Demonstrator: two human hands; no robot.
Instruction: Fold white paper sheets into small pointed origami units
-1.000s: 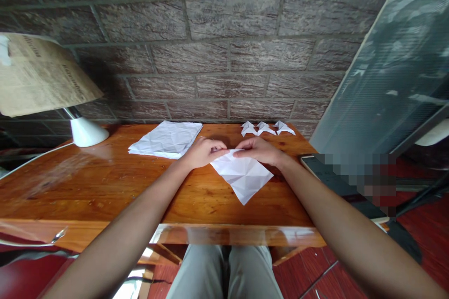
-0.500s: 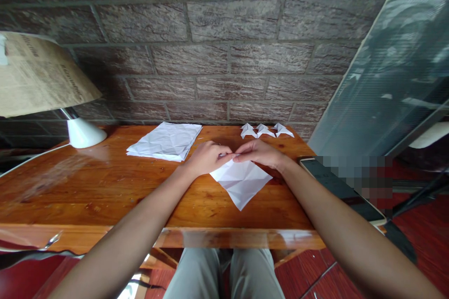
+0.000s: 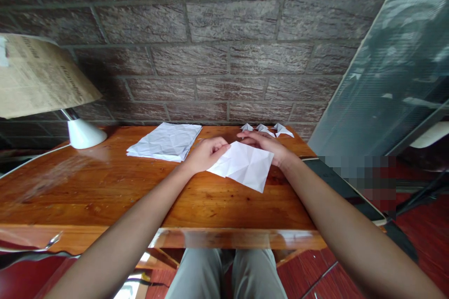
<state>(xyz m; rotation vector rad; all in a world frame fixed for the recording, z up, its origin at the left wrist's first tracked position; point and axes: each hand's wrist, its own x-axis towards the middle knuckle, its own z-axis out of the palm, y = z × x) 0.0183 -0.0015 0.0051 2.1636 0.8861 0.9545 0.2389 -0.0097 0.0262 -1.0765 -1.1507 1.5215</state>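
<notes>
A creased white sheet of paper (image 3: pixel 247 166) is held above the wooden table, tilted, with fold lines crossing its face. My left hand (image 3: pixel 209 154) is closed on its left corner, thumb on top. Behind the sheet's upper right edge is my right hand (image 3: pixel 263 144), fingers stretched out and apart; the paper hides part of it, and whether it touches the sheet is unclear. Just beyond the right hand stand three small folded paper pieces (image 3: pixel 282 130) in a row, partly covered by its fingers. To the left lies a stack of creased white paper (image 3: pixel 164 141).
The wooden table (image 3: pixel 87 187) backs onto a brick wall (image 3: pixel 231 56). A lamp (image 3: pixel 86 133) with a newsprint shade stands at the left. A dark-screened tablet (image 3: pixel 336 187) lies by my right forearm, near a translucent panel (image 3: pixel 382 65).
The sheet has turned, its lower corner swinging right and up. My right hand has let go of the top corner and opened; the left still grips the paper.
</notes>
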